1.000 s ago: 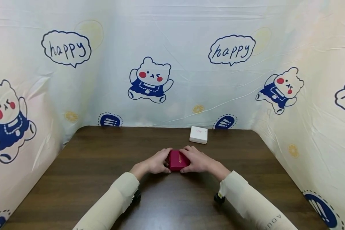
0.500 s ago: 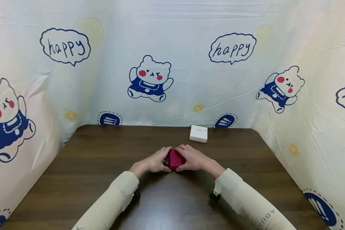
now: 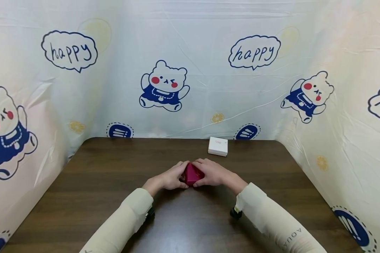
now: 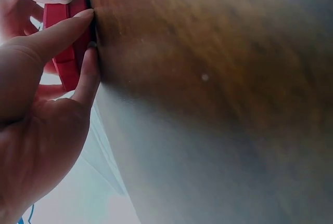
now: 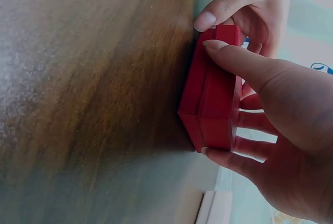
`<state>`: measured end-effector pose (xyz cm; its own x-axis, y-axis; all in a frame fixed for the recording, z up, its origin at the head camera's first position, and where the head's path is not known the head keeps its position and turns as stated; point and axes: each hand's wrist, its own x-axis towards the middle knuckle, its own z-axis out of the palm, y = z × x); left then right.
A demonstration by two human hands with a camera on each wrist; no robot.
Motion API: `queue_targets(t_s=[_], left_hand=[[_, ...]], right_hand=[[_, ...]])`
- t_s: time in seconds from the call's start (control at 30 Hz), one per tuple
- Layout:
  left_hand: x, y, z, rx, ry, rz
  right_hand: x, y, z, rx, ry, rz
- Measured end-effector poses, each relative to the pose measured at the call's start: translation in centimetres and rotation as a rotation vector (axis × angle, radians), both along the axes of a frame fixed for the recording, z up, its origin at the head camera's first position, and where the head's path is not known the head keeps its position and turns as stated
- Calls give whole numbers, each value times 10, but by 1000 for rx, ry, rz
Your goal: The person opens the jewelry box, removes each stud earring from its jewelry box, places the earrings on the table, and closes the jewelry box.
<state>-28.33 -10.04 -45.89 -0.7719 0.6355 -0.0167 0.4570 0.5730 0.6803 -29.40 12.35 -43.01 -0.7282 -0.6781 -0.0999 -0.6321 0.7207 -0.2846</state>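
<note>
A small red box (image 3: pixel 192 174) with a seam between lid and base (image 5: pixel 218 94) rests on the dark wooden table. My left hand (image 3: pixel 171 177) grips its left side, thumb at the near face and fingers behind. From the right, my right hand (image 3: pixel 213 173) holds it the same way and hides part of the top. In the right wrist view the thumb (image 5: pixel 242 63) lies across the box's side near the seam, fingertips on the opposite side. The left wrist view has both thumbs close together on the box (image 4: pixel 65 68). The lid sits on the base.
A flat white box (image 3: pixel 218 146) lies near the table's back edge, right of centre. The brown wooden table (image 3: pixel 114 168) is bordered at the back and sides by a pale printed curtain (image 3: pixel 206 95).
My right hand has shifted left, closer to my left hand, and covers more of the red box's top. The left hand stays nearly in place. The last half second brings little change.
</note>
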Motion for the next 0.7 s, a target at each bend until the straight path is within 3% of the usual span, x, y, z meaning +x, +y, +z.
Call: queue_targets(t_s=[0.37,0.7], left_hand=[[5,1,8,-106,11,17],[4,2,10,-144,1,4]], right_hand=[[4,-2,1,38,49,-7],[6,-3,2,68,106,15]])
